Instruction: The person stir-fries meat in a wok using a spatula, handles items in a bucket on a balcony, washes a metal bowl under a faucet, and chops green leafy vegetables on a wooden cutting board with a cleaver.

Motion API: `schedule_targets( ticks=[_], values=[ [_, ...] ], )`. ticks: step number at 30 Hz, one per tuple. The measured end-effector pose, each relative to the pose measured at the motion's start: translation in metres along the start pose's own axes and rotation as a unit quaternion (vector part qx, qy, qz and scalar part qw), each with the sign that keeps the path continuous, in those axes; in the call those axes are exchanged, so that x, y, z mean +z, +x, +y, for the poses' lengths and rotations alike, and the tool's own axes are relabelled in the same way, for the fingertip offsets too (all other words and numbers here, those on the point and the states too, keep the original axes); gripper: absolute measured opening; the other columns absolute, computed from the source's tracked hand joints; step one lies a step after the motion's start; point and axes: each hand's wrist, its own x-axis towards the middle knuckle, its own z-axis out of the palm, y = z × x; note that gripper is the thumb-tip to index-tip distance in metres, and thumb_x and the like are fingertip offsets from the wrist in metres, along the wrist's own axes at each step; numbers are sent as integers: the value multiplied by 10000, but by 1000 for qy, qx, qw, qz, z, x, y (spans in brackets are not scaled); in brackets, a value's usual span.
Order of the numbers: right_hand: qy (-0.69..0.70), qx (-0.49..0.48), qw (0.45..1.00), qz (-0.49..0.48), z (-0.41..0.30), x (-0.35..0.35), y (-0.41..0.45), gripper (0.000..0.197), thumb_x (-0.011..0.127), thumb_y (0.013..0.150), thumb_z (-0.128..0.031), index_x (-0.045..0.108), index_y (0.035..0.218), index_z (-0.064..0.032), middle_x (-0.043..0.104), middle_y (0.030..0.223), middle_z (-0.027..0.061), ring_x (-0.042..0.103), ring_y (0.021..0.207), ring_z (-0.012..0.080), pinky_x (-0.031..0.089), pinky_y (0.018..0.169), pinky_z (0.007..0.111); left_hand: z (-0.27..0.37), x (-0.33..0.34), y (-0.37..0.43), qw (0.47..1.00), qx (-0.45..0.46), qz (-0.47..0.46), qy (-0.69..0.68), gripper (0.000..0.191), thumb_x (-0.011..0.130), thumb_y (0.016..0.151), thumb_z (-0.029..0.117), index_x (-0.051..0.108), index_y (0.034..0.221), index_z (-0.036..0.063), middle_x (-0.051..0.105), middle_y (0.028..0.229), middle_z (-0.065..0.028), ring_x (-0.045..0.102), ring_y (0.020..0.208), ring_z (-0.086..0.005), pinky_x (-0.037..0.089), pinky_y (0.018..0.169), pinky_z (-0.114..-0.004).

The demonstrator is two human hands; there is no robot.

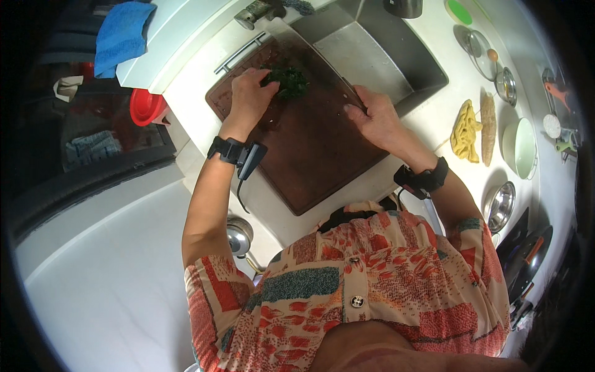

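Observation:
My left hand [251,95] is at the upper left of a dark brown cutting board [316,162], its fingers on a small heap of chopped green herbs [290,83]. In my right hand [379,116] is the handle end of a kitchen cleaver [302,49], whose broad blade extends up and left over the board's far right side, beside the herbs. Small bits cling to the blade. Both wrists wear black bands with devices.
A steel sink [362,51] adjoins the board, with a faucet [253,14] beyond. On the right counter are a yellow cloth [466,132], a long root vegetable [488,128], a pale green bowl [519,148], a metal bowl [502,207] and an egg [492,55]. A red container [146,107] stands left.

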Motion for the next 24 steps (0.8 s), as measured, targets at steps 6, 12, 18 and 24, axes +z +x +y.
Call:
schedule_targets(
  ticks=[6, 12, 18, 24],
  values=[
    [4, -17, 999, 34, 6, 1, -3, 161, 558, 778, -84, 517, 895, 20, 471, 598, 187, 468, 538, 254, 390, 541, 342, -2, 40, 3, 977, 127, 37, 169, 343, 642, 771, 189, 587, 1055, 3, 566, 957, -132, 549, 870, -297, 474, 744, -371],
    [15, 48, 999, -7, 1, 0, -7, 141, 553, 776, -75, 499, 847, 34, 462, 579, 218, 457, 520, 299, 385, 515, 360, -6, 32, 2, 974, 118, 48, 189, 346, 636, 751, 176, 581, 1060, 30, 530, 1066, -110, 485, 1015, -283, 457, 798, -362],
    [-33, -15, 999, -25, 8, 16, -10, 151, 555, 776, -73, 489, 834, 51, 481, 586, 242, 474, 548, 377, 397, 534, 402, -23, 47, -5, 985, 127, 115, -3, 199, 636, 735, 81, 637, 921, 11, 590, 954, -144, 558, 864, -303, 478, 764, -354],
    [-40, -16, 998, -51, 10, 28, 1, 180, 575, 765, -88, 480, 806, 60, 513, 650, 266, 513, 653, 444, 404, 567, 452, -18, 51, -1, 969, 192, 155, 20, 114, 627, 707, 11, 639, 820, 2, 606, 907, -126, 569, 818, -284, 485, 707, -347]
  ],
)
